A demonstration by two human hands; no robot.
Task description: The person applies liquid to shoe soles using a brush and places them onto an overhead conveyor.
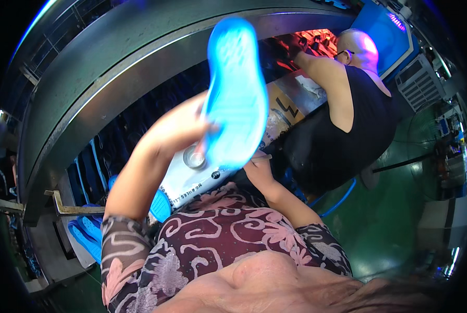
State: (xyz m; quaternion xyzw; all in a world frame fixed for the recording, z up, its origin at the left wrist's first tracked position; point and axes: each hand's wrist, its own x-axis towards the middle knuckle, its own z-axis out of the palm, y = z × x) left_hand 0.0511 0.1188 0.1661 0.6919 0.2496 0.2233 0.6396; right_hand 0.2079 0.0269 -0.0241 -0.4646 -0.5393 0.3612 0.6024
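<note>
A bright blue shoe sole (237,99) is raised upright in front of me, blurred by motion. My left hand (199,122) grips its left edge near the lower end, with the thumb on the face turned to me. Below and partly behind the sole, my right hand (259,168) is closed beside a thin pale stick-like thing; its grip is partly hidden. Under the left wrist, a small round clear dish (195,158) stands on a white printed sheet (184,182) over the work surface.
Another blue sole (161,205) lies by my left elbow, and several more (85,237) are stacked at lower left. A long metal machine housing (103,78) curves over dark slots. To the right a co-worker in a black top (343,130) reaches toward a red-lit opening (317,41).
</note>
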